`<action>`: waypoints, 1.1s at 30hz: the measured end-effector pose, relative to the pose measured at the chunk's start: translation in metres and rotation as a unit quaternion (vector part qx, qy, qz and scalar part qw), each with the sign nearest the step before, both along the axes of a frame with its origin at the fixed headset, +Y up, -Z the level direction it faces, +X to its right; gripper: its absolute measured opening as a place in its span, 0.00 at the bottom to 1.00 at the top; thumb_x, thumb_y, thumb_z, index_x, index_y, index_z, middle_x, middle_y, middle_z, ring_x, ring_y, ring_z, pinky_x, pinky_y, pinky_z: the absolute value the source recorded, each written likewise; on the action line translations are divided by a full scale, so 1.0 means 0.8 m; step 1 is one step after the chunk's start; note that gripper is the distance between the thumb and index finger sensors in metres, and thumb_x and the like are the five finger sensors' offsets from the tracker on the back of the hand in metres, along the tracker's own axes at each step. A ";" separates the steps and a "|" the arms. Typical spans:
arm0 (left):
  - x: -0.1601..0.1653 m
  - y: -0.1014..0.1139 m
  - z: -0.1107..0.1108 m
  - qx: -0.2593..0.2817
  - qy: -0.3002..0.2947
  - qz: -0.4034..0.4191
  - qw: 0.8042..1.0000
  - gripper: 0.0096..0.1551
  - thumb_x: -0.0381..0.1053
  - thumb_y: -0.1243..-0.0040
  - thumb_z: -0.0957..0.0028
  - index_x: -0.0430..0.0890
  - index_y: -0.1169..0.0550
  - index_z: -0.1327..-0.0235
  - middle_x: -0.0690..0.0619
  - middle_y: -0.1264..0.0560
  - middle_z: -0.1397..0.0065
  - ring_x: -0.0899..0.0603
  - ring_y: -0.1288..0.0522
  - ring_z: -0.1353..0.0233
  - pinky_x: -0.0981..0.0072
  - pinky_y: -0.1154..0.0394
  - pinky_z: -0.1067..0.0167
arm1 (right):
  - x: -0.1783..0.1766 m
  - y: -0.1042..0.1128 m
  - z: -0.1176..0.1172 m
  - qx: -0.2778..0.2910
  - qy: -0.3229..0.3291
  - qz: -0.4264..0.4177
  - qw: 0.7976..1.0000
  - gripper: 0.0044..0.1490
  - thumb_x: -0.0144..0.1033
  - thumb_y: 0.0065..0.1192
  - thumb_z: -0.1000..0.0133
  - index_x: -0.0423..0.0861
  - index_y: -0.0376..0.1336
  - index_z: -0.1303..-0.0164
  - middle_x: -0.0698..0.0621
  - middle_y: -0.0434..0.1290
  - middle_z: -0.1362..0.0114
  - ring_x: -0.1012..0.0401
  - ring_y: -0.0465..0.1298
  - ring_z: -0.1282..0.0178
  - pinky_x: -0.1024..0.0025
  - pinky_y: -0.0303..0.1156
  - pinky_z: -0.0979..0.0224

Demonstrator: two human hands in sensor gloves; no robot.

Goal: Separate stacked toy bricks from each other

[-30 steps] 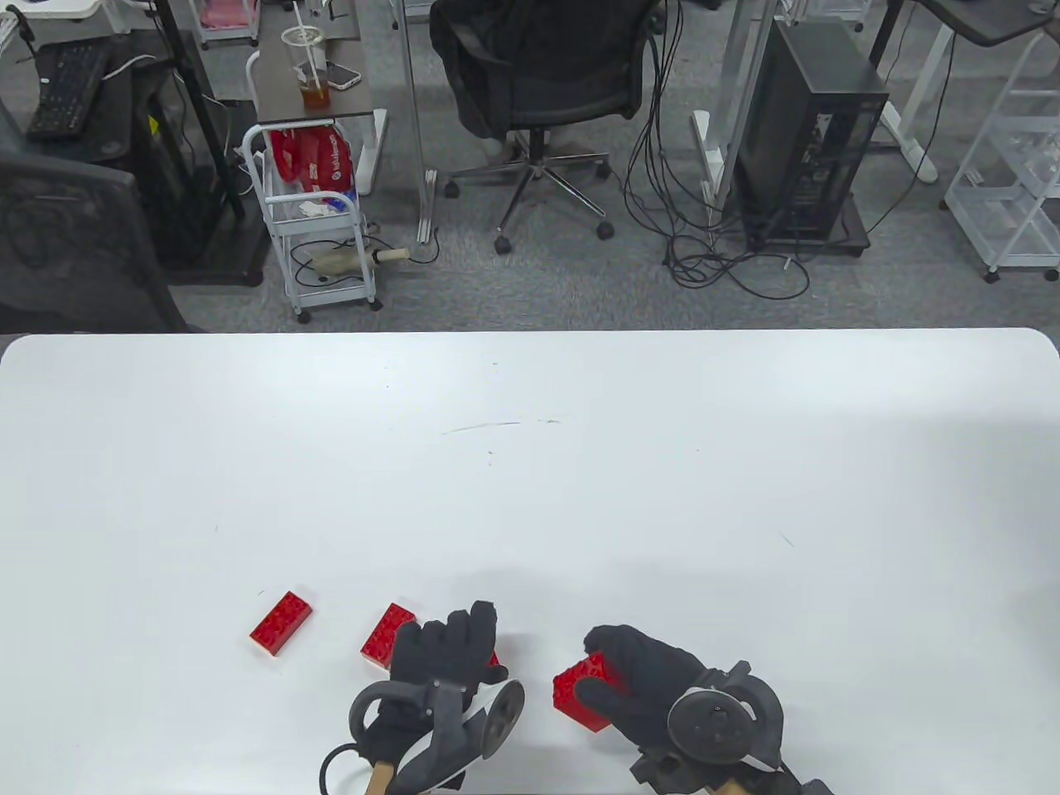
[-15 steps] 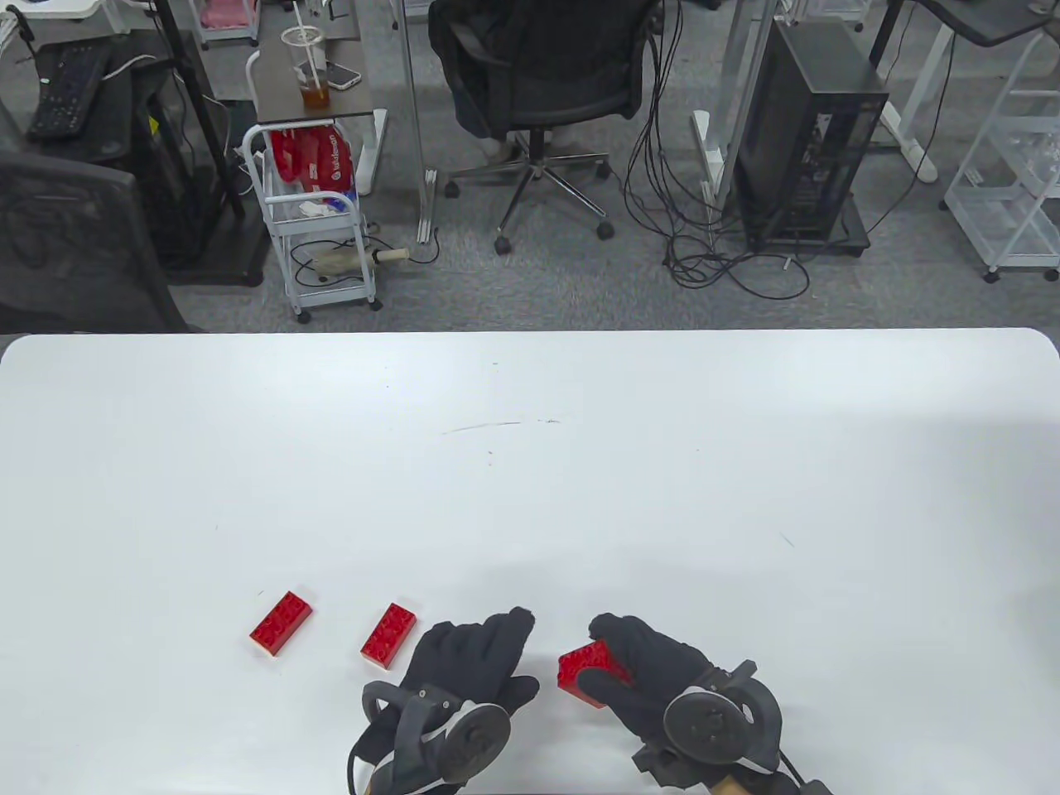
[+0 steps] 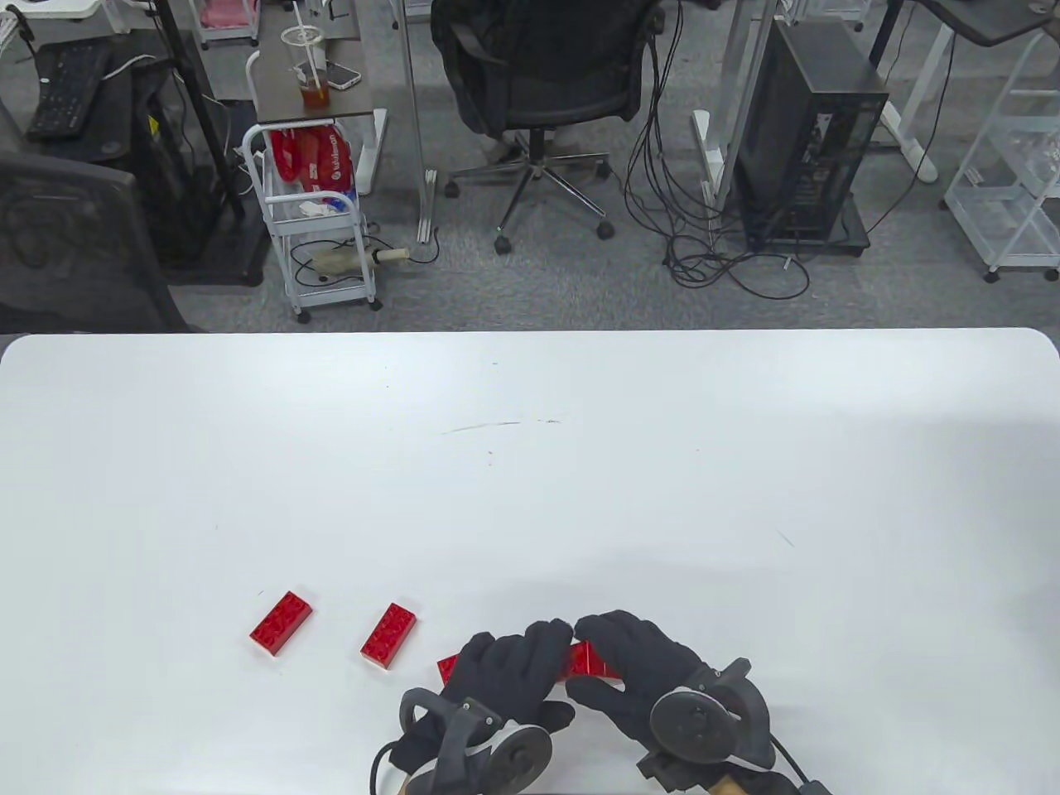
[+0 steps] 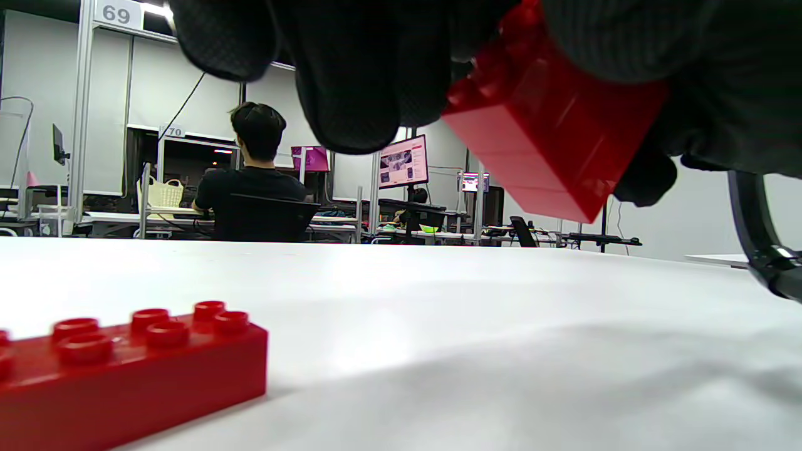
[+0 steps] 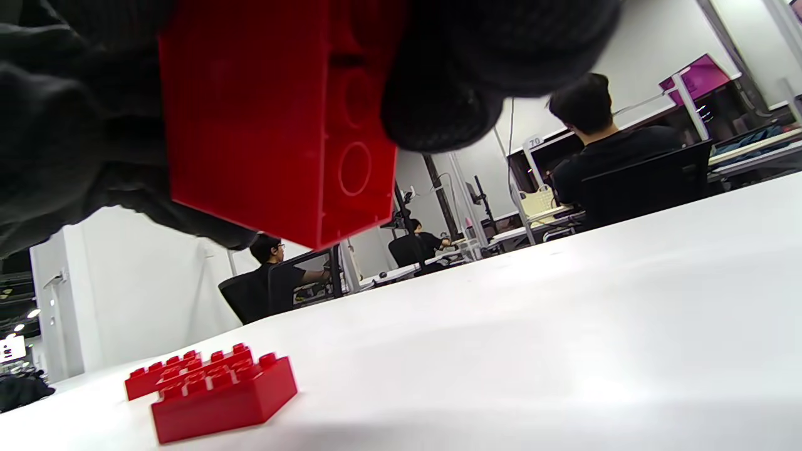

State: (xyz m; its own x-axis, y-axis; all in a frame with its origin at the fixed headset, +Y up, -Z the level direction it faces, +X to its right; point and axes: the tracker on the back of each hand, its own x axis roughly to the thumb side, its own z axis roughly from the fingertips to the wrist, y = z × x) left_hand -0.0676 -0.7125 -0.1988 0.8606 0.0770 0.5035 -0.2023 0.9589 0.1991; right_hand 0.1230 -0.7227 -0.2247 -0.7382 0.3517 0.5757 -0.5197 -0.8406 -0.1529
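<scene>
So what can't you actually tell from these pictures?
- How many bricks are in the held stack: in the table view both hands cover it; each wrist view shows one face only.
- How firm the left hand's grip is: its fingers cover the contact.
- The third loose brick: mostly hidden under the left hand.
- The right hand: its fingers are cropped in its wrist view.

Left hand [image 3: 507,672] and right hand [image 3: 638,667] fingertip to fingertip, both curled, palms down
</scene>
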 end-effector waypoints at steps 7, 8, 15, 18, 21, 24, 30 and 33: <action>0.006 0.003 -0.002 -0.003 0.018 0.040 0.999 0.46 0.64 0.47 0.51 0.47 0.37 0.20 0.52 0.25 0.22 0.47 0.18 0.31 0.46 0.28 0.27 | -0.001 0.000 -0.001 -0.021 0.009 -0.008 1.000 0.44 0.68 0.47 0.45 0.56 0.52 0.22 0.48 0.68 0.24 0.51 0.79 0.40 0.64 0.80 0.50; 0.006 0.003 -0.003 -0.001 0.018 0.050 0.999 0.45 0.63 0.46 0.52 0.47 0.36 0.20 0.53 0.24 0.24 0.47 0.17 0.32 0.47 0.27 0.28 | -0.001 0.000 -0.001 -0.023 0.009 -0.010 1.000 0.44 0.67 0.46 0.45 0.55 0.52 0.22 0.48 0.68 0.24 0.51 0.79 0.40 0.65 0.80 0.50; 0.013 0.008 -0.012 -0.005 0.042 0.055 0.998 0.43 0.61 0.39 0.55 0.50 0.31 0.23 0.56 0.21 0.26 0.49 0.15 0.36 0.47 0.26 0.29 | 0.000 0.003 -0.002 -0.017 -0.006 -0.007 1.000 0.47 0.62 0.51 0.47 0.49 0.53 0.21 0.46 0.69 0.25 0.49 0.79 0.40 0.66 0.81 0.49; 0.018 0.009 -0.014 0.012 0.048 0.053 0.997 0.43 0.62 0.37 0.57 0.51 0.29 0.25 0.56 0.20 0.28 0.50 0.14 0.39 0.48 0.25 0.30 | 0.002 0.005 -0.003 -0.013 -0.017 -0.010 1.000 0.49 0.61 0.53 0.48 0.46 0.53 0.21 0.45 0.69 0.26 0.48 0.78 0.40 0.66 0.82 0.49; 0.023 0.011 -0.015 0.014 0.053 0.048 0.997 0.43 0.63 0.37 0.58 0.51 0.28 0.25 0.56 0.19 0.29 0.51 0.13 0.41 0.48 0.24 0.31 | 0.004 0.007 -0.004 -0.012 -0.021 -0.010 1.000 0.49 0.62 0.54 0.49 0.45 0.54 0.21 0.44 0.70 0.28 0.49 0.79 0.42 0.66 0.82 0.49; 0.027 0.014 -0.016 0.013 0.053 0.042 0.998 0.44 0.64 0.38 0.59 0.51 0.27 0.26 0.56 0.18 0.30 0.51 0.13 0.43 0.47 0.24 0.31 | 0.007 0.009 -0.006 -0.007 -0.026 -0.013 1.000 0.49 0.63 0.53 0.49 0.45 0.56 0.23 0.45 0.71 0.30 0.50 0.79 0.45 0.66 0.81 0.51; 0.032 0.020 -0.015 0.006 0.050 0.033 0.998 0.45 0.64 0.39 0.59 0.50 0.27 0.26 0.56 0.17 0.31 0.52 0.12 0.45 0.47 0.24 0.31 | 0.011 0.013 -0.006 0.002 -0.028 -0.016 0.999 0.46 0.66 0.52 0.50 0.47 0.59 0.28 0.46 0.73 0.34 0.52 0.80 0.50 0.67 0.81 0.54; 0.032 0.022 -0.014 0.004 0.049 0.028 0.998 0.45 0.65 0.39 0.59 0.50 0.27 0.26 0.56 0.17 0.32 0.52 0.12 0.45 0.47 0.24 0.31 | 0.012 0.013 -0.006 -0.001 -0.026 -0.019 0.999 0.46 0.66 0.52 0.50 0.47 0.60 0.29 0.46 0.73 0.35 0.53 0.80 0.51 0.67 0.81 0.55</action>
State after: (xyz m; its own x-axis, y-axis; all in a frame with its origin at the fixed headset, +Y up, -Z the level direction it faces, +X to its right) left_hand -0.0417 -0.6949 -0.2098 0.9005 0.1222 0.4173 -0.2344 0.9447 0.2292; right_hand 0.1325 -0.7120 -0.2295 -0.7528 0.3819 0.5362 -0.5431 -0.8206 -0.1780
